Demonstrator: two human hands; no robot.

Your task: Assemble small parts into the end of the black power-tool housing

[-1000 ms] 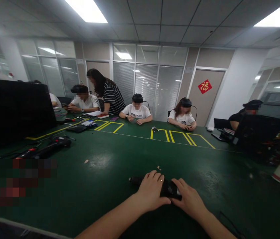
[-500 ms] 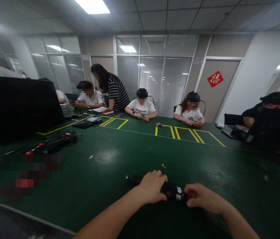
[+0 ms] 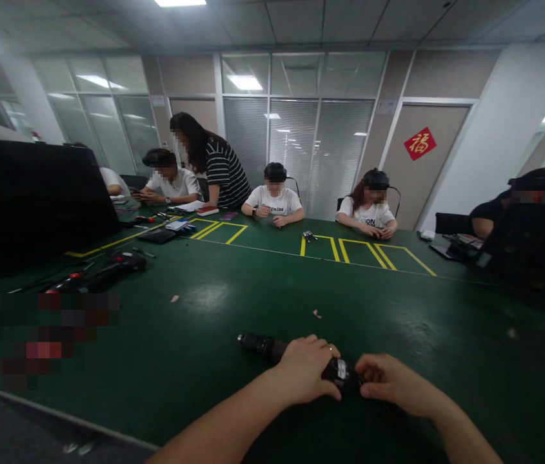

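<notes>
A black electric screwdriver [image 3: 260, 345] lies on the green table in front of me, its metal tip pointing to the left. Over its middle, my left hand [image 3: 305, 370] is closed around the body, with the thumb on the near side. White labels show on the rear part, just beyond the left thumb. At the tool's right end, my right hand [image 3: 388, 379] has its fingers curled and pinched together. What exactly these fingertips grip, the end of the screwdriver or a cable there, is hidden.
Several small scraps, including a pale curled piece [image 3: 317, 314], lie beyond the tool. To the left rest another black and red power tool [image 3: 122, 263] and a big black screen [image 3: 35, 200]. Several people sit across the green table [image 3: 253, 277], near yellow tape outlines and keys [image 3: 309, 236].
My left hand has slid right along the screwdriver towards its rear end, uncovering more of the front. The right hand stays at the rear end. The view has shifted slightly.
</notes>
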